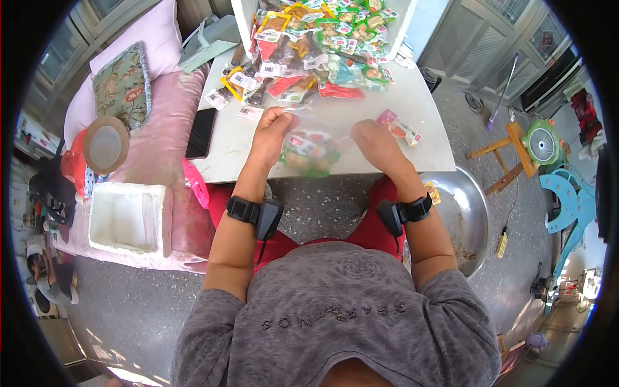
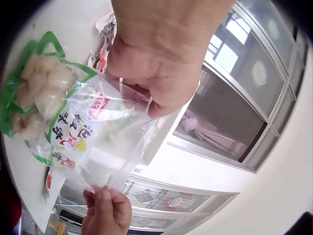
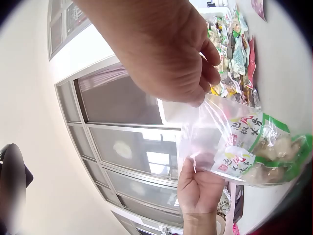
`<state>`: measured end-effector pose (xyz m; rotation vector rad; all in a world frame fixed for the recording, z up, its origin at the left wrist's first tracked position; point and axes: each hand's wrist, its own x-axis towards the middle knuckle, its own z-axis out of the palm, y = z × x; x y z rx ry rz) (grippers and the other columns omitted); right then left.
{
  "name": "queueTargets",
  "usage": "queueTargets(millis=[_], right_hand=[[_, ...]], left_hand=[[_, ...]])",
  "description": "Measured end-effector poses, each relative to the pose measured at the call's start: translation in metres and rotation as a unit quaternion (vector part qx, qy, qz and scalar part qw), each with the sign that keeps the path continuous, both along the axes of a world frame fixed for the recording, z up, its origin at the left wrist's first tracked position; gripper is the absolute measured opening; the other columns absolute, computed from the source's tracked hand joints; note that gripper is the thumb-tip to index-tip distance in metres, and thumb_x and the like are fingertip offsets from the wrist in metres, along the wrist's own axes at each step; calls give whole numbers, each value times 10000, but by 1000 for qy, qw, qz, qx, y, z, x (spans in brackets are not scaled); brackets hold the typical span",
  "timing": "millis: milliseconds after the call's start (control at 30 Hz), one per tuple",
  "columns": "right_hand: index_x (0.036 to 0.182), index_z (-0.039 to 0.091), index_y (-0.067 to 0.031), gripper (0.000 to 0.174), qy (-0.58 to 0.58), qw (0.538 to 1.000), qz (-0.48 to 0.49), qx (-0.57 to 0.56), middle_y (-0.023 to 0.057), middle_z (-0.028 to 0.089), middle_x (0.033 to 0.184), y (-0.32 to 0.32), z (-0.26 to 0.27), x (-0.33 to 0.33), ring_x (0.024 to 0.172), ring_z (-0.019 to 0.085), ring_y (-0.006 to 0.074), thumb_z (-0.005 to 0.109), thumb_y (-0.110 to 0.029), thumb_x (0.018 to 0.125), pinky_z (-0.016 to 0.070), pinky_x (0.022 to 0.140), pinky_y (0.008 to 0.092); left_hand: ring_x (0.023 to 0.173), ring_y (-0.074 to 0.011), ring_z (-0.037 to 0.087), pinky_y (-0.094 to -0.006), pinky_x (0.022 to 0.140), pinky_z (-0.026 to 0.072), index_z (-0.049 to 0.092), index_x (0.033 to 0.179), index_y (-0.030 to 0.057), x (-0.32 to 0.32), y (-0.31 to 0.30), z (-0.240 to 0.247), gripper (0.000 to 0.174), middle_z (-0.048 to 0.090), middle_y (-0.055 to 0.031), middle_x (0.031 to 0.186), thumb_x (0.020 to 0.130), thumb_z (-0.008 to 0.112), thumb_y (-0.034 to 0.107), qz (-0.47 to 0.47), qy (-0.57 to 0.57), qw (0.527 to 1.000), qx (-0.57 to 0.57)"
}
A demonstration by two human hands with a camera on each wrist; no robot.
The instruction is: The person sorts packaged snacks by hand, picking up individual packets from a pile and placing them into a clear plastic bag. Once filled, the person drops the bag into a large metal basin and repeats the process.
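A clear plastic bag [image 2: 110, 152] hangs between my two hands, with green-edged snack packets [image 1: 311, 153] inside it. Pale chunks and red and black lettering show through in both wrist views. My left hand [image 1: 267, 134] pinches one top corner of the bag between thumb and curled fingers. At the opposite corner, my right hand [image 1: 380, 147] pinches the edge; in the left wrist view its thumb and fingertips meet on the plastic. The bag's upper part is stretched between the hands, and its filled bottom hangs over the table's front edge in the head view.
A white box [image 1: 245, 29] spills many colourful snack packets [image 1: 296, 55] across the back of the white table [image 1: 425, 116]. A phone [image 1: 201, 133] lies at the left edge, a pink packet [image 1: 400, 129] at right. A metal basin [image 1: 476, 213] stands at lower right.
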<state>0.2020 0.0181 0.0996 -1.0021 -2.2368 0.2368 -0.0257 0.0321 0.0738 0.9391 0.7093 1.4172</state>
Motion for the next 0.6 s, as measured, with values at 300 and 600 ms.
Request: queueTargets(millis=[300,600], right_hand=[[739,494,-22,135,-99,995,-23,-7,131,521,685,0,24,-37,709,513,292,500,-151,700,397,614,384],[720,467,-26,149,-43,999,18,-25,144,487,676,-9,35,-17,678,477,315,441,-168,757,365,597,401]], left_hand=[[705,-106,508,-232,676,404,477,811,31,7,-5,4,55,542,-45,751,791,445,70,17,35,999,-3],[730,-104,495,-227,687,388,494,838,35,11,-12,14,83,548,-42,781,797,451,94,1,91,994,59]])
